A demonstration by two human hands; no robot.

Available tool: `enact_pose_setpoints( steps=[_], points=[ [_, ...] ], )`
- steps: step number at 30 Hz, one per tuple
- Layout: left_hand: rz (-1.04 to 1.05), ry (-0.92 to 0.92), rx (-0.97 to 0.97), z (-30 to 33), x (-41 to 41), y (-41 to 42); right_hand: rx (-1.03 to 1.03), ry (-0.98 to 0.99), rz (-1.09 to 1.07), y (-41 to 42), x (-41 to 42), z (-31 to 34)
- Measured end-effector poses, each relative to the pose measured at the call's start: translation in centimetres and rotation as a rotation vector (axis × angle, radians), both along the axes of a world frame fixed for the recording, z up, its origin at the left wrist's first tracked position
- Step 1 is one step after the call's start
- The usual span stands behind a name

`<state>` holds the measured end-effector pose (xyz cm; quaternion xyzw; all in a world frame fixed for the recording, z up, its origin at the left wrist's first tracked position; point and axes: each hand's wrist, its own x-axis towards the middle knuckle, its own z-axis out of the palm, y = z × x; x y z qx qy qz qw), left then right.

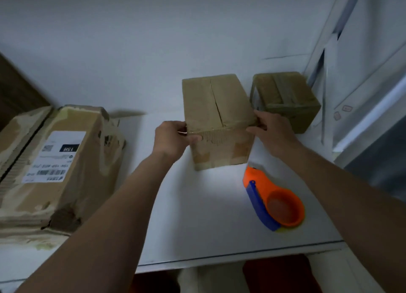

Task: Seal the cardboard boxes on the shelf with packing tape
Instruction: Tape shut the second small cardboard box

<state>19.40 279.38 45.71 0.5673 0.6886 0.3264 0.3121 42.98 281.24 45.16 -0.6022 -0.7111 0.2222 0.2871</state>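
boxes (pixel 216 108) brown | dispenser (pixel 274 201) orange-blue | shelf (pixel 197 215) white

A plain white wall (pixel 136 39) fills the upper half of the view, smooth and dimly lit with a bluish cast. Below it runs a flat white shelf board (pixel 197 215), brightest near its middle, its front edge crossing the lower part of the view. On the right rises a white metal upright frame (pixel 342 57). A dark brown panel (pixel 15 92) stands at far left.
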Motion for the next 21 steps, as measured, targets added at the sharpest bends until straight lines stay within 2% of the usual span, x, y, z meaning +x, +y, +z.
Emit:
enact_pose_setpoints(
  steps=[13,15,18,21],
  points=[
    [0.047,0.032,0.023,-1.2,3.4,6.1,-0.067,-0.117,-0.137,5.1,1.8,0.1],
    [-0.042,0.109,-0.017,-1.4,3.2,5.6,-0.056,-0.171,-0.146,4.7,1.5,0.2],
    [-0.192,0.376,-0.132,-1.7,2.4,3.6,0.043,-0.224,-0.185,2.9,0.8,0.6],
    [-0.165,0.501,-0.098,-1.6,0.3,0.2,0.223,-0.283,-0.134,-0.2,-1.8,0.8]
  ],
)
